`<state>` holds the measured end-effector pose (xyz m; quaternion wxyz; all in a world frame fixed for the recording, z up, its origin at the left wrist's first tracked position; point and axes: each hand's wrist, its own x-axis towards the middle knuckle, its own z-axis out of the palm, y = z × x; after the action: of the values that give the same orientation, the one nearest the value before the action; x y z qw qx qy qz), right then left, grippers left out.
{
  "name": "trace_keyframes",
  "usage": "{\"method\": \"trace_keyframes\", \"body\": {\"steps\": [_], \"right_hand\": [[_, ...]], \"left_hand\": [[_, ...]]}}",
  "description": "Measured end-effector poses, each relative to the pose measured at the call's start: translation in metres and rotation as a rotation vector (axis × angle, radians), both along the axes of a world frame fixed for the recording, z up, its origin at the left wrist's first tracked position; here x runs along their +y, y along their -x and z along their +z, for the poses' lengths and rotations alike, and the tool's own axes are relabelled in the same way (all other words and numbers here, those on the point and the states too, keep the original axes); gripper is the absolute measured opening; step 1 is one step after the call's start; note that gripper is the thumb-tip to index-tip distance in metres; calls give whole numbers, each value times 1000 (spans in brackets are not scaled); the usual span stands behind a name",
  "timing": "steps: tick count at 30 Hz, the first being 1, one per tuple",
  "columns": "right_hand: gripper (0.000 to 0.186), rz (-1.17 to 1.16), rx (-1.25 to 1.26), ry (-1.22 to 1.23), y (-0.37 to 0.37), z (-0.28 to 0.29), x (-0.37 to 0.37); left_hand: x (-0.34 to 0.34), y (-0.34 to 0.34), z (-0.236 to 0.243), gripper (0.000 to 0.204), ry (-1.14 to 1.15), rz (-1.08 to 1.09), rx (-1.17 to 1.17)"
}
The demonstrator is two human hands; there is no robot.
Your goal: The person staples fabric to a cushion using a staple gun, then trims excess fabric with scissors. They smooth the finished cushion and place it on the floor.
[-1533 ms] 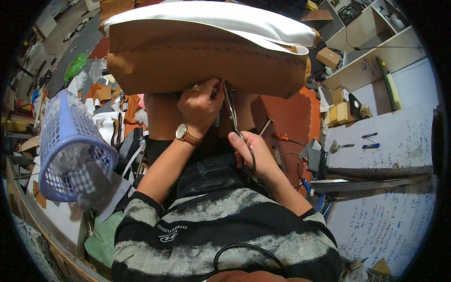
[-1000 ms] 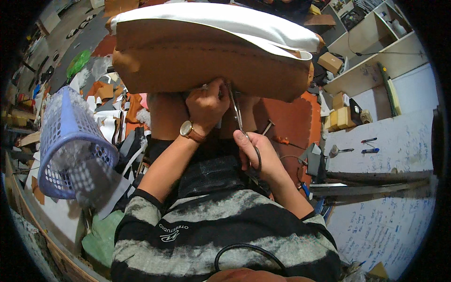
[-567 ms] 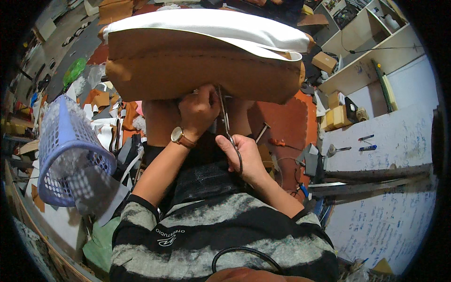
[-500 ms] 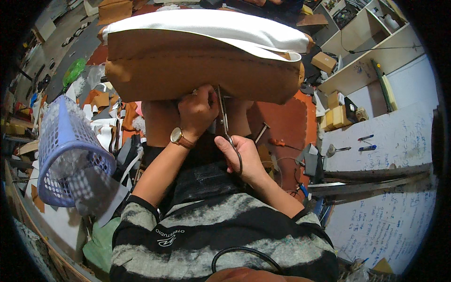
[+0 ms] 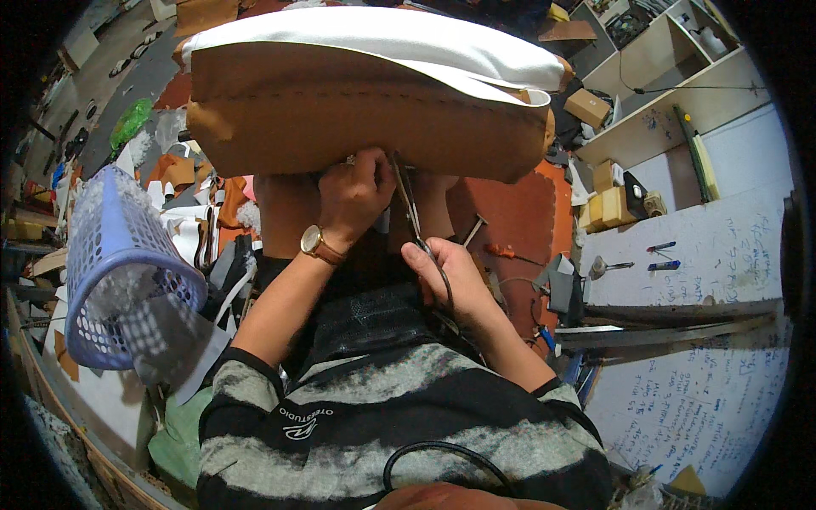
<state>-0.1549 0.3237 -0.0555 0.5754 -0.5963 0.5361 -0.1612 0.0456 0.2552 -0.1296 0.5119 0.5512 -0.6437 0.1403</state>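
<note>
A large brown leather-like piece [image 5: 357,119] with a dashed seam and a white folded top [image 5: 382,42] spans the upper middle, over my legs. My left hand [image 5: 359,191], with a watch at the wrist, is closed at the lower edge of the brown piece, fingertips pinched on it and partly hidden. My right hand [image 5: 450,276] grips the dark handles of long metal scissors [image 5: 410,204], whose blades reach up to that same edge, right beside my left fingers. The tips are hard to make out against the material.
A blue perforated basket [image 5: 136,272] with white stuffing lies tilted at left among scraps [image 5: 178,170]. At right are wooden shelving [image 5: 671,76], yellow foam blocks [image 5: 616,208] and white handwritten boards [image 5: 671,399] with pens [image 5: 665,265]. An orange screwdriver [image 5: 501,251] lies on the red mat [image 5: 527,212].
The whole view shifts slightly, background included. The scissors and both hands keep nearly the same places at the brown edge, with small movements of my right fingers on the handles.
</note>
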Motion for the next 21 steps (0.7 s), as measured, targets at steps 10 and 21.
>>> {"method": "trace_keyframes", "body": {"steps": [10,21], "right_hand": [[51,-189,-334,39,-34,-40,10],[52,-208,-242,72,-42,-34,2]], "left_hand": [[-1,-7,2,15,-15,-20,-75],[-2,-5,-3,15,-53,-11,-55]]}}
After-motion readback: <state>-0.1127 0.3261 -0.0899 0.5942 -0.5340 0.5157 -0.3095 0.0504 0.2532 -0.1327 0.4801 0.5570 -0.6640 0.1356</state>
